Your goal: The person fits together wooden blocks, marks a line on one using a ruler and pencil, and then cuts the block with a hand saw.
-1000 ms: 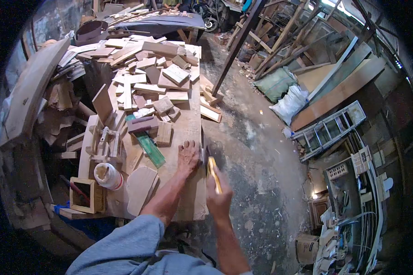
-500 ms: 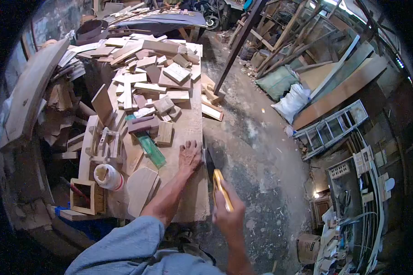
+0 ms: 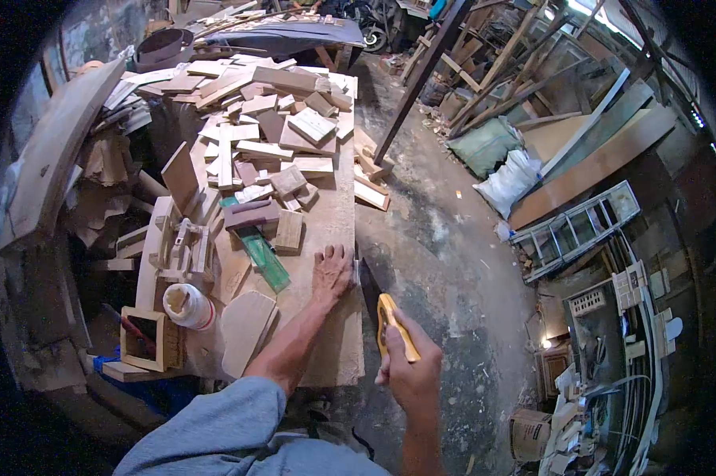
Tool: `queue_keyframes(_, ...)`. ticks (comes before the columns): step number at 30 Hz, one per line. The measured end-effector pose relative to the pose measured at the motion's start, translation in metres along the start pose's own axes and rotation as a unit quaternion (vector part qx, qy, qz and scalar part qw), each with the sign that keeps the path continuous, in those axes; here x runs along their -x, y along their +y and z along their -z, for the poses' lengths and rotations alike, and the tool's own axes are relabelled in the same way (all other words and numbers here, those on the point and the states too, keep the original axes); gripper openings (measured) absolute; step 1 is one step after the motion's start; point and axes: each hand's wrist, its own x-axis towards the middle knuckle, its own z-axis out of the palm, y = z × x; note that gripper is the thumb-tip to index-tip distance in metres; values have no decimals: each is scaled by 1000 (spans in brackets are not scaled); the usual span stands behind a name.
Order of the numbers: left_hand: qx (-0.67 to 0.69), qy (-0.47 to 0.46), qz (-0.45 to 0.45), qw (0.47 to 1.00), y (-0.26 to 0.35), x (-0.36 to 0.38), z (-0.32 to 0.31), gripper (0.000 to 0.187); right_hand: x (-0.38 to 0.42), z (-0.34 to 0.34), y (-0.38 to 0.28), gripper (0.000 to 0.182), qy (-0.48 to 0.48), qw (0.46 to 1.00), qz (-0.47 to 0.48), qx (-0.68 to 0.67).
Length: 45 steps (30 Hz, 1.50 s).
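Note:
My left hand [image 3: 332, 274] lies palm down at the right edge of the wooden workbench [image 3: 326, 357], its fingers stretched forward. In my right hand [image 3: 411, 369] is a handsaw with a yellow handle [image 3: 386, 313], the fingers wrapped round the grip. The saw's dark blade [image 3: 367, 279] points up and forward beside the bench edge, close to my left fingers. A small pale strip shows at the edge between the hand and the blade; what lies under the palm is hidden. A green strip [image 3: 269, 266] and a wood block [image 3: 289, 231] lie just left of my left hand.
Wood offcuts [image 3: 255, 131] are heaped across the far part of the bench. At the near left stand a white tub [image 3: 189, 307], a wooden box frame [image 3: 148, 339] and a rounded board [image 3: 247, 333]. A dark post [image 3: 421, 83] rises beyond the right edge; sacks [image 3: 509, 181] lie farther off.
My right hand and the saw handle have shifted a little to the right, away from the bench edge. The left hand stays in place on the bench.

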Motion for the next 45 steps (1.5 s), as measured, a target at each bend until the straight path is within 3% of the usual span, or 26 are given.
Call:
queue_keyframes(2, -9, 26, -10, 1000, -3, 2, -3, 25, -25, -17, 22, 33, 4, 1000, 16, -10)
queue_keyframes(4, -4, 42, -25, 999, -3, 5, 1, 26, -64, -40, -2, 34, -14, 992, -112, -59)
queue_keyframes(5, -1, 38, -20, 999, 0, 5, 2, 27, -89, -55, 38, 36, 44, 998, 37, 37)
queue_keyframes(8, -1, 22, -16, 1000, 0, -3, 7, 27, -70, -46, 20, 34, 22, 998, -20, -59)
queue_keyframes(12, 5, -25, 7, 1000, 1, -1, 7, 26, -10, 0, -32, 31, 9, 994, -85, -66)
queue_keyframes(16, 12, -24, 1, 1000, 5, 6, 13, 29, -76, -56, 54, 32, 69, 989, 126, 16)
queue_keyframes(18, 21, 11, -9, 1000, 2, 2, 12, 29, -104, -74, 82, 34, 92, 982, 164, 25)
queue_keyframes(21, 9, -2, -2, 1000, 4, -2, 12, 26, -65, -44, 19, 37, 9, 995, -45, -94)
queue_keyframes(23, 10, -8, 3, 1000, 5, 3, 13, 25, -27, -17, -11, 37, -13, 994, -82, -75)
queue_keyframes(25, 10, 0, 2, 1000, 4, 1, 12, 24, -6, -12, -9, 36, -3, 997, -57, -51)
queue_keyframes(28, 18, 10, -5, 1000, 1, 1, 7, 22, -46, -45, 60, 35, 59, 991, 119, 34)
queue_keyframes(29, 19, 7, -3, 1000, 3, 4, 8, 21, -84, -68, 80, 34, 108, 965, 229, 60)
queue_keyframes(31, 22, 9, 2, 1000, 6, 1, 16, 21, -99, -72, 80, 34, 152, 928, 327, 90)
queue_keyframes(33, 14, 24, -5, 1000, 4, 3, 11, 21, -92, -66, 69, 34, 154, 934, 308, 93)
queue_keyframes(35, 0, 25, -1, 1000, 2, 1, 4, 22, -45, -26, -8, 35, 43, 999, 30, 0)
queue_keyframes(36, -2, 30, -9, 1000, 1, 9, 1, 21, -18, -10, -27, 35, -11, 991, -127, -48)
queue_keyframes(38, -6, 61, -19, 998, -1, 3, -3, 21, 1, 4, -7, 36, 1, 998, -51, -22)
queue_keyframes(41, -4, 31, -7, 999, 1, 2, 3, 22, -35, -26, 51, 36, 49, 993, 110, 14)
queue_keyframes(43, -9, 18, -12, 1000, -3, 6, -1, 23, -60, -49, 66, 36, 56, 991, 121, 21)
queue_keyframes(45, -20, 3, -5, 1000, 2, 1, 5, 26, -66, -51, 61, 36, 33, 998, 57, 4)
